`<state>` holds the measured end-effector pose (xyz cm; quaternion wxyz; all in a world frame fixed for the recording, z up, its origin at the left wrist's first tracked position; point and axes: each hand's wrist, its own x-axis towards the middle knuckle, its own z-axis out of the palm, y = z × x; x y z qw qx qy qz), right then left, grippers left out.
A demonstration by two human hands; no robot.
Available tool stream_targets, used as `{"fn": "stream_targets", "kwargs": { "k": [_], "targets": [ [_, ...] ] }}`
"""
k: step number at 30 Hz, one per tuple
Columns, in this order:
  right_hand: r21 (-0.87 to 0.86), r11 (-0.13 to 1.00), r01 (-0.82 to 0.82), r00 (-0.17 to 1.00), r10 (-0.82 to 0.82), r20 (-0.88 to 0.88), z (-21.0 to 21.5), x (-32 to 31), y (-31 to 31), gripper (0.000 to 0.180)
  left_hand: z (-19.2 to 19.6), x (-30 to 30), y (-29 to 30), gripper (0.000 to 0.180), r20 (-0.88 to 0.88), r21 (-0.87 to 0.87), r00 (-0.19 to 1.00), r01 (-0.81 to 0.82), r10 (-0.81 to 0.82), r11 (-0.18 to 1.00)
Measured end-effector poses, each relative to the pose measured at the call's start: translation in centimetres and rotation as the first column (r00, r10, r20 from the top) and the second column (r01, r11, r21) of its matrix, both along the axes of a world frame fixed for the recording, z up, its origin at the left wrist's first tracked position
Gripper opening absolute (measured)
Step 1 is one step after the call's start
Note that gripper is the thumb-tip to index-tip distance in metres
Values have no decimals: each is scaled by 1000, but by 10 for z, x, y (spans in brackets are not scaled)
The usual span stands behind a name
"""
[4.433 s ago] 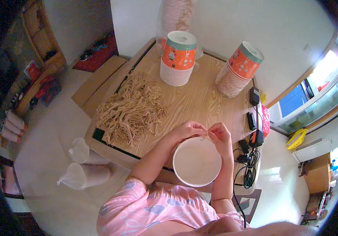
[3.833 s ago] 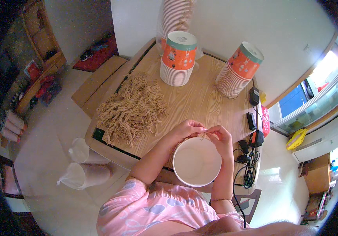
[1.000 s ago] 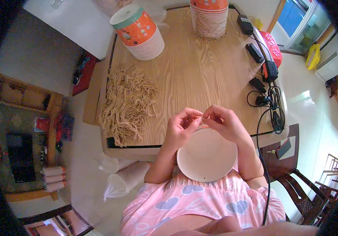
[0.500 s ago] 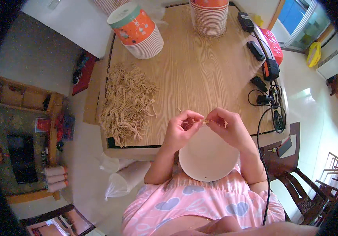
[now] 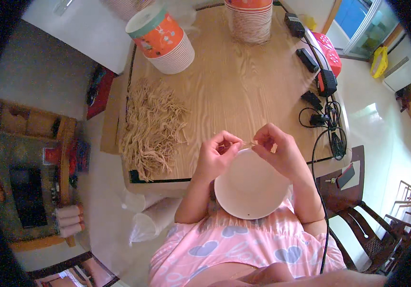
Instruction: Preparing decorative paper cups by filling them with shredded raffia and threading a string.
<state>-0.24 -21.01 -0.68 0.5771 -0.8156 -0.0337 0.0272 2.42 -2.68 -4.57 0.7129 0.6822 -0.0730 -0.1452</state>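
Between the fingertips of my left hand point(image 5: 217, 152) and my right hand point(image 5: 278, 147) runs a short tan string point(image 5: 247, 143). Each hand pinches it, with the fingers closed. Just below them a white paper bowl point(image 5: 251, 189) rests against my lap, its mouth facing up; its inside looks plain. A loose pile of tan, twisted strings point(image 5: 153, 129) lies on the wooden table point(image 5: 220, 91), left of my hands. Exactly how the string is wound at the fingertips is too small to make out.
A leaning stack of orange-and-green paper tubs point(image 5: 165, 43) stands at the back left. Another paper tub stack point(image 5: 251, 24) is further right. Black adapters and a coiled cable point(image 5: 335, 131) line the right edge. A dark chair point(image 5: 358, 220) holds a phone point(image 5: 345, 177).
My hands have drawn slightly apart, and more of the string shows between them. The bowl stays in my lap; the whole view has shifted a little.
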Motion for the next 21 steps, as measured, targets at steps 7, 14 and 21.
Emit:
{"fn": "stream_targets", "kwargs": {
  "k": [7,14,21],
  "targets": [
    [-11,1000,12,1000,-12,25,-5,-2,1,7,3,0,-1,3,36,17,999,18,-18,1000],
    [19,998,-66,998,66,-16,-2,0,3,6,0,-1,3,5,16,61,999,43,-44,997],
    [-3,992,-124,991,124,52,-8,3,3,10,3,0,0,9,31,41,999,31,-33,999]
  ]
}}
